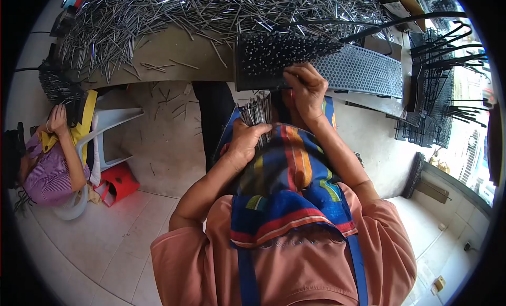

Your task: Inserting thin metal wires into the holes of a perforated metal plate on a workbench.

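My left hand (246,140) is closed round a bundle of thin metal rods (255,112), which stick up past the thumb above my lap. At the table's near edge, my right hand (309,90) is pinched, its fingertips over the front rim of a perforated metal plate (366,70). Whatever is between those fingertips is too small or hidden to make out. Dark rods (282,52) stand packed in the holes of the plate's left part, while the holes on its right part show bare. A striped cloth apron (295,163) covers my lap.
Loose metal rods (232,11) lie heaped across the table (174,50). At the right hang black racks (427,79) with curved dark rods. A co-worker (55,169) sits at the left near a white plastic chair (113,116) and a red bag (118,182). Rods lie scattered underneath the table.
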Available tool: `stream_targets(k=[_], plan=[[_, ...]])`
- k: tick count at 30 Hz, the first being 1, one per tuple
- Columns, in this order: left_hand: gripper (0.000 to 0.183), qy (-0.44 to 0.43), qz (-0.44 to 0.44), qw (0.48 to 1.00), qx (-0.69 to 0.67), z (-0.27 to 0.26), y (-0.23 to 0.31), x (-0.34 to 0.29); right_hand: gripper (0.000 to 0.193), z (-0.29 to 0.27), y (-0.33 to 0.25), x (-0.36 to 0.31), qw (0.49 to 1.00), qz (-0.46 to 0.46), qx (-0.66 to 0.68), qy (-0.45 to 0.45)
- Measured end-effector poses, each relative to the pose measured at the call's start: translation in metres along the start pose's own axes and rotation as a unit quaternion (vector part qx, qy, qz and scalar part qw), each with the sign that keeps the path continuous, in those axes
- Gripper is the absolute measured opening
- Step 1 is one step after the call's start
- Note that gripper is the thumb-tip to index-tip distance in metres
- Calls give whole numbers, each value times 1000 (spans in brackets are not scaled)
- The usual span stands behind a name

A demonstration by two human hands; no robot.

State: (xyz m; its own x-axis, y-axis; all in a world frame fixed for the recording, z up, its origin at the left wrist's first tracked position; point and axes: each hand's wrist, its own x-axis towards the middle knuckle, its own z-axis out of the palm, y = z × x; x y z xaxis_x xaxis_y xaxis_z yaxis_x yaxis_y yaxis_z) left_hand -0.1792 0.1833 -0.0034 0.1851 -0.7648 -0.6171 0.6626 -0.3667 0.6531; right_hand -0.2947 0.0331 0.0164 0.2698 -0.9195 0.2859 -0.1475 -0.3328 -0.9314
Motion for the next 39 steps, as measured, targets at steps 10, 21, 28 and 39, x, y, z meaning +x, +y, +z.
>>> stream_targets(k=[10, 21, 28, 39], plan=[[36, -12, -51, 996, -71, 2, 5, 11, 12, -3, -11, 1, 977, -79, -192, -42], [30, -9, -16, 999, -41, 15, 8, 1, 10, -26, -24, -21, 880, 409, 99, -219], [28, 0, 11, 997, -71, 23, 5, 4, 7, -20, -12, -16, 901, 376, 123, -179], [25, 29, -28, 999, -15, 3, 12, 8, 3, -32, -28, -6, 970, 216, 111, 7]])
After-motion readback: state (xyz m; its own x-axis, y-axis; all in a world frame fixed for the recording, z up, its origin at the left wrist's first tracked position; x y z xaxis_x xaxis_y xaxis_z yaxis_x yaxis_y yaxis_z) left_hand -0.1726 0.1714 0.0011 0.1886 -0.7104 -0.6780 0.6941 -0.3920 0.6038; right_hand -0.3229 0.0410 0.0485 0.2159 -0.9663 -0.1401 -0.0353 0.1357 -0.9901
